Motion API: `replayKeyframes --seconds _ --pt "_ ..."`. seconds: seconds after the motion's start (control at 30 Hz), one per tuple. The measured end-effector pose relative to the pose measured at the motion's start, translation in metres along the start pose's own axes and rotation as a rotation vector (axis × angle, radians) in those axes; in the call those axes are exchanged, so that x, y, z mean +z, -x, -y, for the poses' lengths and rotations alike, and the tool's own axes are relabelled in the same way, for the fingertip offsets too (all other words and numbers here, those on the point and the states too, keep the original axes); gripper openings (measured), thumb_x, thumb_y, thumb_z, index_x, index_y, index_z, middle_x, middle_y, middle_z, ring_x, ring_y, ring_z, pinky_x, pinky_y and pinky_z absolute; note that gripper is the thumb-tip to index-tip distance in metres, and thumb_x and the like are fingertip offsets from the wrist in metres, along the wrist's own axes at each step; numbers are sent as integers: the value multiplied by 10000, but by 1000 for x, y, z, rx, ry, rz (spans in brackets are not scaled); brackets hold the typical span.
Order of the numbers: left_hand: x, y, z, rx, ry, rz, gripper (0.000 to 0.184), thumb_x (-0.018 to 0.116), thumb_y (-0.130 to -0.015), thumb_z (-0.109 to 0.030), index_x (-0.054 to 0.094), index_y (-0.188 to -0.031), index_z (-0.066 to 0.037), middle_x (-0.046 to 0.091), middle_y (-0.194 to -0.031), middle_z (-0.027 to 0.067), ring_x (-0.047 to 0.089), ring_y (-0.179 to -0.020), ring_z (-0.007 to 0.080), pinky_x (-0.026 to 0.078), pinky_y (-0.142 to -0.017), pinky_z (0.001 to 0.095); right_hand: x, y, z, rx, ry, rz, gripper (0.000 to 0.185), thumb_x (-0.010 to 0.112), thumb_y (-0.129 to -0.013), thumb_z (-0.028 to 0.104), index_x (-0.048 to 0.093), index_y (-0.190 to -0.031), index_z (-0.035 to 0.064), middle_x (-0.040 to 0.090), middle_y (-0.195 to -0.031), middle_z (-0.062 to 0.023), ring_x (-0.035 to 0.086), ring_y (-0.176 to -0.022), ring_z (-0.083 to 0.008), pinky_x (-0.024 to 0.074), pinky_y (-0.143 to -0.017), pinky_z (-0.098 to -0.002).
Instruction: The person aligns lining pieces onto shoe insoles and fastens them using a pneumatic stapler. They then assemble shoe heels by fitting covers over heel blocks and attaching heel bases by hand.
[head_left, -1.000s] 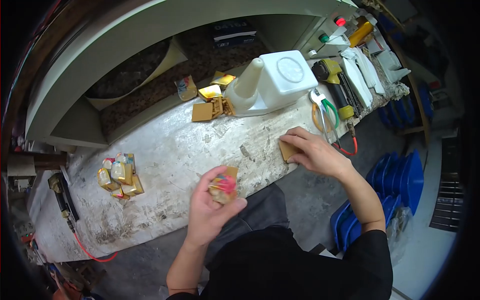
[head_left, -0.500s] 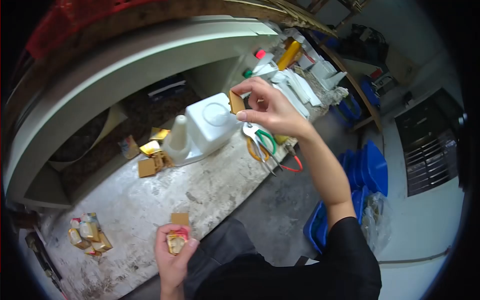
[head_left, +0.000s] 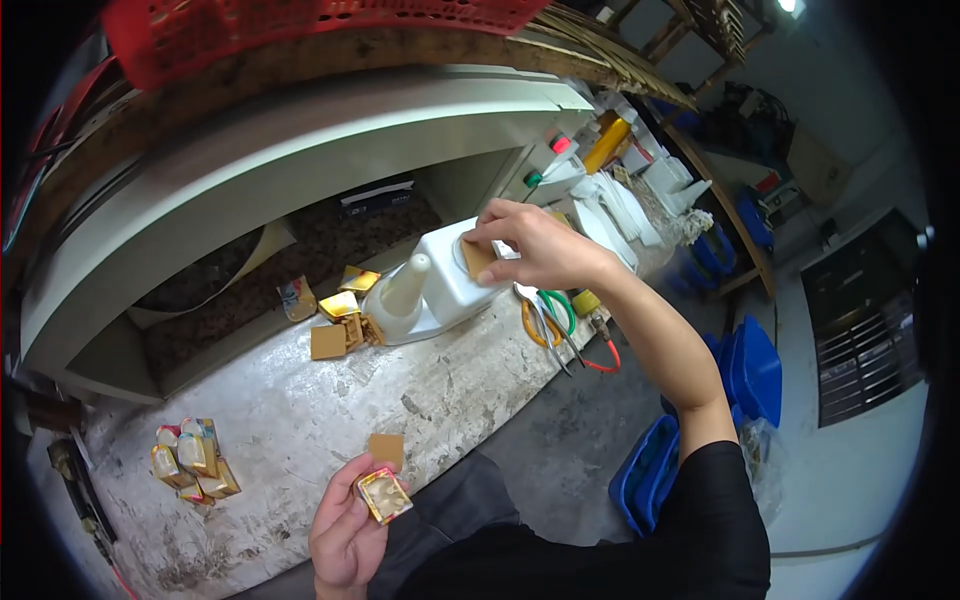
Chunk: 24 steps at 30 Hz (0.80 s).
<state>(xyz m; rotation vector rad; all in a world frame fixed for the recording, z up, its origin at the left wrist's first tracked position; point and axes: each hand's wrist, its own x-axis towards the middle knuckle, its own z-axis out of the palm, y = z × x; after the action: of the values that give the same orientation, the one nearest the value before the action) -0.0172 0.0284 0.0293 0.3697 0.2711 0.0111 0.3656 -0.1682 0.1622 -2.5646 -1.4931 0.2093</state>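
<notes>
My left hand (head_left: pixel 345 530) grips a small printed block (head_left: pixel 384 496) with red and yellow edges and a cream-coloured face. Just beyond its fingers is a flat brown square (head_left: pixel 387 452); whether it lies on the bench or touches the fingers I cannot tell. Between thumb and fingers, my right hand (head_left: pixel 535 245) pinches a similar brown piece (head_left: pixel 478 262) in front of the top of a white plastic container (head_left: pixel 445 300). A pale cone-shaped nozzle (head_left: pixel 405 290) stands beside that container.
Several similar printed blocks (head_left: pixel 195 455) are heaped at the bench's left. Brown pieces (head_left: pixel 328 342) and yellow wrapped scraps (head_left: pixel 340 305) lie by the nozzle. Pliers (head_left: pixel 548 325) with green and orange handles rest near the front edge. Blue bins (head_left: pixel 645 470) stand on the floor.
My right hand has lowered the brown piece toward the white container's top. In my left hand the printed block has turned, showing more of its cream face. The view has shifted slightly.
</notes>
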Motion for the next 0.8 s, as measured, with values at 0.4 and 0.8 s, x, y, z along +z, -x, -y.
replayKeyframes --seconds 0.4,0.8 --pt "-8 -10 12 78 -114 8 632 658 -1045 -84 401 -1607 48 618 -1478 230 627 -1353 365 455 -1213 532 -9 43 10 197 -848 -88 596 875 -905 187 655 -1426 -1 663 -1240 -78 672 -1085 -174 561 -903 -356" --pt "62 -45 14 25 -9 204 537 674 -1058 -92 526 -1570 -22 633 -1500 166 602 -1406 328 471 -1213 519 37 102 120 -99 -1542 73 760 918 -876 170 553 -1522 6 519 -1467 -108 653 -1145 -170 531 -974 -284"
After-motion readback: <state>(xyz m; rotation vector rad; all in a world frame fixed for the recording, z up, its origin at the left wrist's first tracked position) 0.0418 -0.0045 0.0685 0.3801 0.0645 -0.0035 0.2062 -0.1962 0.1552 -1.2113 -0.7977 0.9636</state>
